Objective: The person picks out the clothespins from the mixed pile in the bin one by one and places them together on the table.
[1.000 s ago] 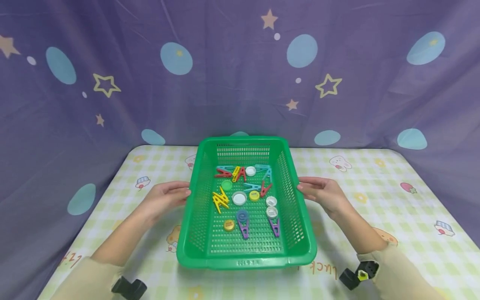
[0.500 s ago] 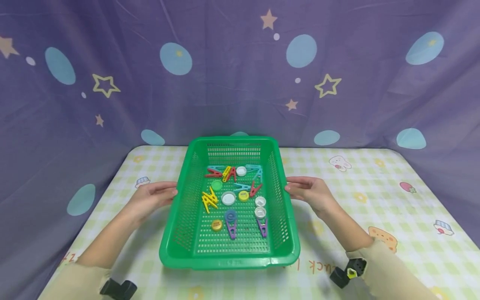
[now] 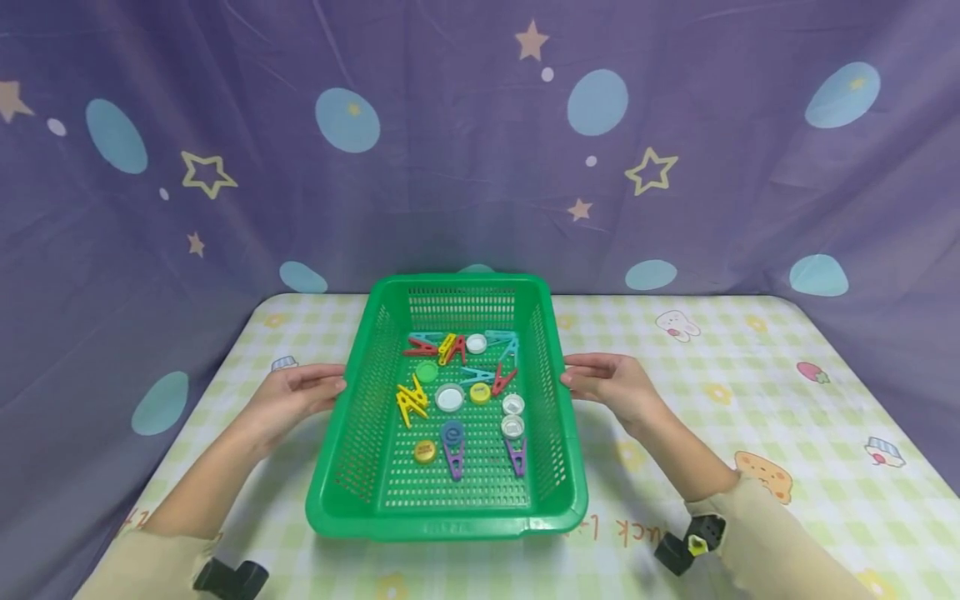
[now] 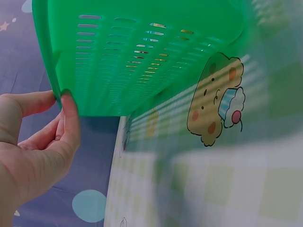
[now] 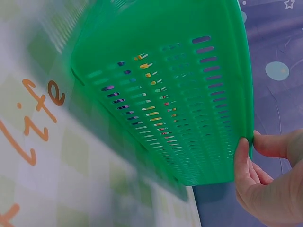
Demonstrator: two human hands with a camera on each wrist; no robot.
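A green plastic basket (image 3: 450, 527) with slotted walls stands lengthwise at the middle of the table. My left hand (image 3: 296, 400) pinches its left rim between thumb and fingers, as the left wrist view also shows with the hand (image 4: 45, 137) at the rim's edge. Opposite it, my right hand (image 3: 615, 387) pinches the right rim. Inside lie loose clothespins, among them yellow ones (image 3: 412, 402), a red one (image 3: 503, 380) and a purple one (image 3: 454, 460). Bottle caps are scattered between them: a gold cap (image 3: 424, 452), a green cap (image 3: 426, 372) and a large white cap (image 3: 450, 397).
A green-checked tablecloth (image 3: 675, 417) with cartoon prints covers the table. Behind it hangs a purple curtain (image 3: 450, 192) with stars and blue ovals. Each sleeve carries a black wrist camera, such as the right camera (image 3: 686, 543).
Both hands have moved left together with the basket between them, most of it in the first half second. The clothespins and caps keep their places inside. The grips look the same.
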